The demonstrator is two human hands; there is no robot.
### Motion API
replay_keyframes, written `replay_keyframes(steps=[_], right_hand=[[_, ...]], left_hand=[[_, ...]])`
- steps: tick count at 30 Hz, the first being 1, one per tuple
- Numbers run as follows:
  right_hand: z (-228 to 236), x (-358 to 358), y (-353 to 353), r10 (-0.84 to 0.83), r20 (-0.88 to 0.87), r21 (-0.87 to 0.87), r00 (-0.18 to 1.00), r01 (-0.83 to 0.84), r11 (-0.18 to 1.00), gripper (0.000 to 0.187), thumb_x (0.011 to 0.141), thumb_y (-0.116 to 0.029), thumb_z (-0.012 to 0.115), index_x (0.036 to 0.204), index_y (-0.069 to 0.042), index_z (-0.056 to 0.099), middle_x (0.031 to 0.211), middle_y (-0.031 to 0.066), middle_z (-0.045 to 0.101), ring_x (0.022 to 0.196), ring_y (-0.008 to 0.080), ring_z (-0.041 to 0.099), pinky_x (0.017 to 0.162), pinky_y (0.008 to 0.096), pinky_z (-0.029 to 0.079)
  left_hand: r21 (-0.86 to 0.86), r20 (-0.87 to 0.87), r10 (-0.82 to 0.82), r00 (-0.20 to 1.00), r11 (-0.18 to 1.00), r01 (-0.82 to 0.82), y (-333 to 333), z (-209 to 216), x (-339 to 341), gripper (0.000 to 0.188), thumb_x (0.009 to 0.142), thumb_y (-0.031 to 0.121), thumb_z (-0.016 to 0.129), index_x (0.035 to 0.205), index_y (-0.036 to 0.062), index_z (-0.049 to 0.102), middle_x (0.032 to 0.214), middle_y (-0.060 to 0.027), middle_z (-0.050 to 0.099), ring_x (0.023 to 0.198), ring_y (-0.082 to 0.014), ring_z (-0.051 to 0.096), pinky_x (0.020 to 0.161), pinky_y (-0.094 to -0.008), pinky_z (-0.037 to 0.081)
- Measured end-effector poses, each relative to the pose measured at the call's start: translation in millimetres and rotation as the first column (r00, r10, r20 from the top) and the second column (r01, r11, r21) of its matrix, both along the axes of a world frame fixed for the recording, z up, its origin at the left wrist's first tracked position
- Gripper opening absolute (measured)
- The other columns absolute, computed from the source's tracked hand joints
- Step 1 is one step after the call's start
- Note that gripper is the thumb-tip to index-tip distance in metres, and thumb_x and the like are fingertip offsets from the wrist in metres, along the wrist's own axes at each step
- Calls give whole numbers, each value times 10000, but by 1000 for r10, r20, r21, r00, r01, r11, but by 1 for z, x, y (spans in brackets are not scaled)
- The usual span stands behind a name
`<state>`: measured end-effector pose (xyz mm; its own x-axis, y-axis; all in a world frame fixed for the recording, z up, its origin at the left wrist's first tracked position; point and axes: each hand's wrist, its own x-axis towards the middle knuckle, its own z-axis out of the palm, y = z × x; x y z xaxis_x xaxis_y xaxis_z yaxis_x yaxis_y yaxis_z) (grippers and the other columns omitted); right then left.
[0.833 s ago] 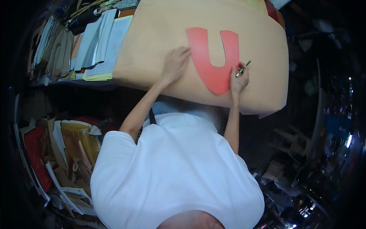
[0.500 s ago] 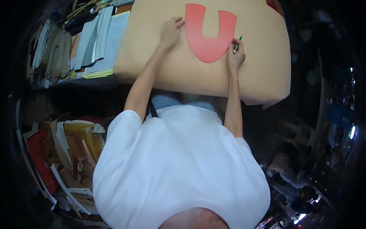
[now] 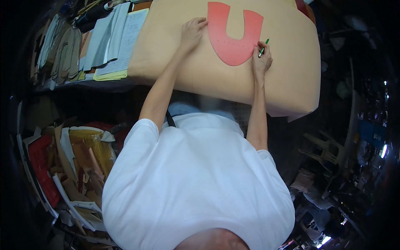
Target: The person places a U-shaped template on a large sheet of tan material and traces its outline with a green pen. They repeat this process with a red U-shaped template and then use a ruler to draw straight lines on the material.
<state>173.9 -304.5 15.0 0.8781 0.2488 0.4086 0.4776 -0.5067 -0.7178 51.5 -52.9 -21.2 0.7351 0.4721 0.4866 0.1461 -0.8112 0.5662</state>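
A red U-shaped flat pattern piece (image 3: 221,39), with a row of small marks across its curve, lies on a tan sheet (image 3: 200,77) that covers the table. My left hand (image 3: 193,34) rests beside its left edge, the fingers stretched out and their tips at the edge. At the lower right of the curve is my right hand (image 3: 261,60), its fingers closed around a slim green pen (image 3: 263,49). The pen stands tilted, and its writing tip cannot be made out. Part of the right hand's fingers meets the red edge.
Left of the sheet lie written papers (image 3: 125,46), a folded grey-white sheet (image 3: 102,41), a dark roll (image 3: 92,16) and several grey pattern pieces (image 3: 66,52). Lower left, scrap sheets and a yellow wrapped bundle (image 3: 89,143) crowd together. A pale plastic chair (image 3: 323,148) stands at the right.
The whole view has shifted slightly, so the table and both hands appear a little farther right. Hands, pen and red piece keep nearly the same places relative to each other.
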Motion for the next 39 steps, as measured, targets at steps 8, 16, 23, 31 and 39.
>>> replay_keyframes(steps=[8,16,23,31,39], right_hand=[[-14,5,-3,30,-15,111,999,-28,993,260,814,-208,711,1050,-104,687,907,116,721,859,279,699,766,400,538],[-11,5,-6,50,7,56,999,-51,997,265,803,-213,718,1047,-111,693,899,93,722,855,273,687,769,398,529],[-8,3,-4,59,7,73,998,-59,996,268,797,-190,723,1047,-99,691,891,83,724,851,247,680,785,372,516],[-8,2,-4,54,-7,84,999,-53,995,277,782,-181,737,1045,-107,692,890,87,728,846,227,689,785,364,517],[-12,5,-6,46,-13,63,999,-46,997,282,792,-201,732,1056,-110,689,913,89,728,866,239,690,801,382,506]], left_hand=[[-97,-50,-42,998,995,37,1,2,-1,445,829,30,463,1214,146,654,1276,-5,595,1256,-200,478,1063,-397,300],[-18,-14,10,1000,1000,-10,-4,5,-1,362,936,115,457,1231,172,659,1282,-9,602,1218,-215,523,1051,-402,336],[-51,-50,21,999,998,-23,-3,3,1,382,890,75,468,1203,162,668,1262,15,603,1234,-194,496,1056,-387,317],[-4,5,13,1000,1000,-13,-3,4,0,325,918,133,501,1189,168,676,1231,16,621,1216,-190,516,1042,-393,336],[-6,-11,16,1000,1000,-16,-5,4,0,301,947,166,493,1187,157,676,1235,20,616,1216,-187,514,1049,-389,330]])
